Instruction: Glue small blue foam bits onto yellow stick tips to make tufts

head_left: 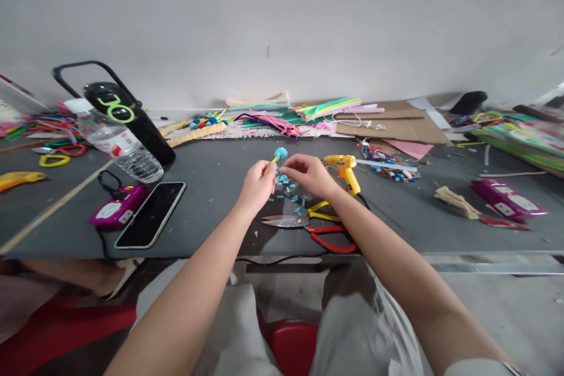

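My left hand (259, 184) is closed on a thin yellow-green stem topped by a small blue tuft (281, 154). Just right of it, my right hand (308, 174) has its thumb and fingertips pinched together close to the tuft; whatever they hold is too small to make out. Small blue pieces (294, 198) lie scattered on the table under and between both hands. Scissors (326, 224) with red and yellow handles lie open nearer the table's front edge. To the right of my right hand is a yellow glue gun (348, 171).
At the left stand a tilted water bottle (118, 144) and a black flask (141, 123), with a phone (152, 215) and a purple power socket (118, 207) before them. Craft strips (330, 108) and cardboard (392, 128) line the back. Another purple socket (509, 200) sits right.
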`<action>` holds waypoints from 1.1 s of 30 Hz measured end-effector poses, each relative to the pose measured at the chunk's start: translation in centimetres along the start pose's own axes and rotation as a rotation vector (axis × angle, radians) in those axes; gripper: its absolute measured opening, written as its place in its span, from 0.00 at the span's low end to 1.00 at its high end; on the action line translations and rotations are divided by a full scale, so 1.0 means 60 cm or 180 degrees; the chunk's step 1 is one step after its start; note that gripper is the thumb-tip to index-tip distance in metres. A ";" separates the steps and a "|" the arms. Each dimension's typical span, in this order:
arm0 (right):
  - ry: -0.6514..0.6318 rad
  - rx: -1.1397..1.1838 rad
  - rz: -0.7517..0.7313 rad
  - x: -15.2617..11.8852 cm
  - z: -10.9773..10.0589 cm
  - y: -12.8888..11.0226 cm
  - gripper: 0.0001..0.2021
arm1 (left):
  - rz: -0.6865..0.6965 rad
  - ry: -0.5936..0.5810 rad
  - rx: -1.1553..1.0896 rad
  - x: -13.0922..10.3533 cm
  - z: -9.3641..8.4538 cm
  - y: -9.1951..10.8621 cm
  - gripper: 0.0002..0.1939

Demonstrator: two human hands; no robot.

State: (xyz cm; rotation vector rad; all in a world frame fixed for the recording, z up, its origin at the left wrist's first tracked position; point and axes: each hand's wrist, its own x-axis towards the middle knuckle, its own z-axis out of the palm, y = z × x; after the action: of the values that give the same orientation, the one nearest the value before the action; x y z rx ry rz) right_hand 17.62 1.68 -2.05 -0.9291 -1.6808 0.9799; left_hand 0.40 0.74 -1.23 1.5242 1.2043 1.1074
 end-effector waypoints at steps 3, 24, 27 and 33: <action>-0.0009 -0.0125 -0.0015 0.000 0.005 0.003 0.18 | -0.0036 -0.0085 -0.0040 -0.002 0.003 0.002 0.14; 0.0173 -0.0651 -0.0407 -0.013 0.005 -0.005 0.11 | -0.0223 -0.0251 -0.0064 -0.003 0.002 0.006 0.15; 0.0090 -0.0691 -0.0435 -0.015 0.004 -0.006 0.10 | -0.0172 -0.0224 0.0186 -0.004 0.001 0.010 0.15; -0.0023 -0.0639 -0.0397 -0.014 0.004 -0.009 0.13 | 0.0145 0.0025 0.0750 -0.007 -0.002 0.013 0.19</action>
State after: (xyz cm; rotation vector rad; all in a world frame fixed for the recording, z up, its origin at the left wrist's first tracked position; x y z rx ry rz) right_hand 17.55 0.66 -1.92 -0.9383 -1.8446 0.7423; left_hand 0.40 0.24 -0.47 1.7333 1.3491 1.0297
